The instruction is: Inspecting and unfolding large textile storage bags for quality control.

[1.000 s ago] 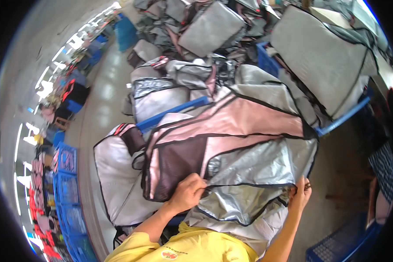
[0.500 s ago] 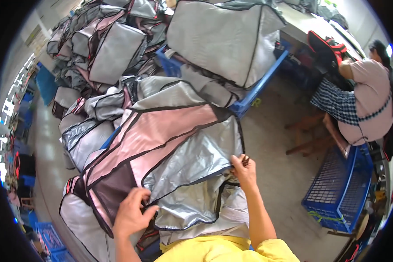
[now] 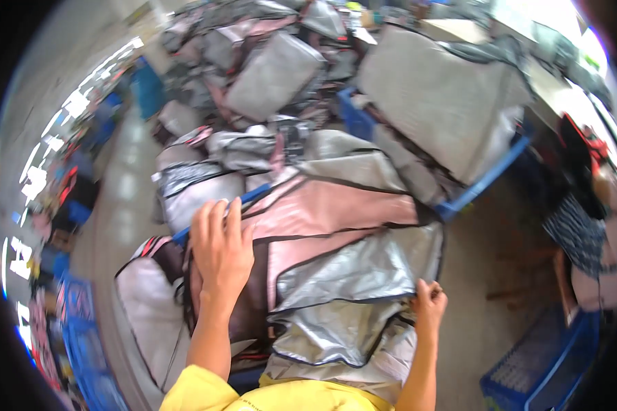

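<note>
A sewn bag lies before me, pink outside with a dark panel, black edge binding and a crinkled silver lining. My right hand pinches the lining's bound edge at the bag's right side. Over the pink and dark part at the left is my left hand, fingers stretched forward and holding nothing. Whether its palm touches the fabric I cannot tell. Beside my left forearm hangs a pale grey padded panel with dark edging.
Beyond the bag, a blue crate carries a large grey padded piece. A heap of similar grey and pink pieces rises behind. At the right, a person sits above a blue basket. More blue crates stand left.
My left hand has left the silver lining's left edge and reached forward over the pink part, fingers extended. My right hand keeps its pinch. The whole view has swung left.
</note>
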`<state>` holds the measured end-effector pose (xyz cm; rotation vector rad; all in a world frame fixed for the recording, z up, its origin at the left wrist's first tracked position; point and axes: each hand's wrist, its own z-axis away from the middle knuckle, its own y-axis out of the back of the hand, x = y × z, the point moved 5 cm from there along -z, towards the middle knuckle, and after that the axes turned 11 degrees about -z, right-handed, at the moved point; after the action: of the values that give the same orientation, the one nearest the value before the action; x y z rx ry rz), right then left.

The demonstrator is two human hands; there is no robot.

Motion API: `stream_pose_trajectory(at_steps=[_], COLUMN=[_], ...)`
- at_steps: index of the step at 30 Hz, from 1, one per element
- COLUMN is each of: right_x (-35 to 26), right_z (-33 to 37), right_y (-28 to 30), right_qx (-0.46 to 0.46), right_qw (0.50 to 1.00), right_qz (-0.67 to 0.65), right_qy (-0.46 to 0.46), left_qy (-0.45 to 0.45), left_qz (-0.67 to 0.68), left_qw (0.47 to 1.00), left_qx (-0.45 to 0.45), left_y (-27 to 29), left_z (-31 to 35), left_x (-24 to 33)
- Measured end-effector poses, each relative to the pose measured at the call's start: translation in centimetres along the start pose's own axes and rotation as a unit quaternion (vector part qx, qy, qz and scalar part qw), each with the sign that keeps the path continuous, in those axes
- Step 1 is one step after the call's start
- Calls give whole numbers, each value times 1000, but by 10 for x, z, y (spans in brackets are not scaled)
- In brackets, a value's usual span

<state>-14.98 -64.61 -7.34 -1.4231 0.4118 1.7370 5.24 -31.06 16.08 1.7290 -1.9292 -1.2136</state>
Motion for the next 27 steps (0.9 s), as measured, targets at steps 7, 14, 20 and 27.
stream_pose_trajectory(at_steps=[7,14,20,27], right_x=[15,16,16,11], right_z=[-10,-8,-7,-1], right_y=[-5,0,-1,-3], right_qx=[-30,-29,-28,-22], right_qw=[996,997,997,998], right_qz=[-79,-70,-71,-65], right_qy=[-7,-5,0,4], left_qy=[143,151,139,97], left_qz=[122,117,148,130], left_qw=[964,966,968,967], left_qx=[-186,-174,-149,-199], left_y=[-72,-79,-76,-66], left_z=[21,28,30,13], left_x=[-89,-87,-88,-79])
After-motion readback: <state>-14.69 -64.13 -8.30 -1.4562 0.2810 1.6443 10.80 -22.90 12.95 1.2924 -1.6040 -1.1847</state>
